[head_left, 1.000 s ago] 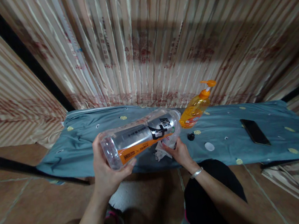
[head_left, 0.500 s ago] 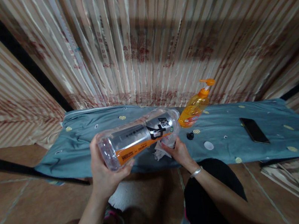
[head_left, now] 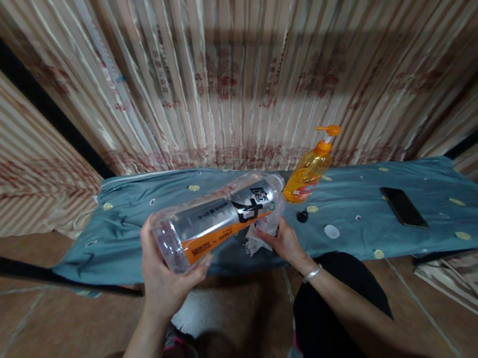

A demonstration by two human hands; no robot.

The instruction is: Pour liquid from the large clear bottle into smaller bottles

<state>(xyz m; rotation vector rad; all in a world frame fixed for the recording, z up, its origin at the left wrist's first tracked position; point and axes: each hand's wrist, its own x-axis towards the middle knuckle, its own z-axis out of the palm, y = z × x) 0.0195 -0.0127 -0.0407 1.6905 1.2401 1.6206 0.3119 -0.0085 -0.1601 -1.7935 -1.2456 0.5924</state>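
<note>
My left hand point(head_left: 162, 274) is wrapped round the base end of a large clear plastic bottle point(head_left: 222, 218) with a silver and orange label. The bottle lies tilted nearly level, its neck end pointing right. Below that neck end, my right hand point(head_left: 285, 243) is closed on a clear plastic container point(head_left: 270, 221), mostly hidden behind the bottle and fingers. A crumpled white tissue point(head_left: 256, 242) hangs at the right fingertips. Whether the bottle's mouth touches the container, I cannot tell. Just right of the neck, an orange pump bottle point(head_left: 309, 173) stands on the blue-green cloth point(head_left: 167, 185).
A small black cap point(head_left: 302, 216) and a white disc point(head_left: 331, 231) lie near my right hand. Farther right is a dark phone point(head_left: 404, 207). Striped curtains point(head_left: 225, 71) hang behind the cloth-covered surface, and a black pole point(head_left: 32, 91) slants at the left.
The large bottle and my left hand have shifted very slightly left. Both hands keep their holds, and the view has drifted a little.
</note>
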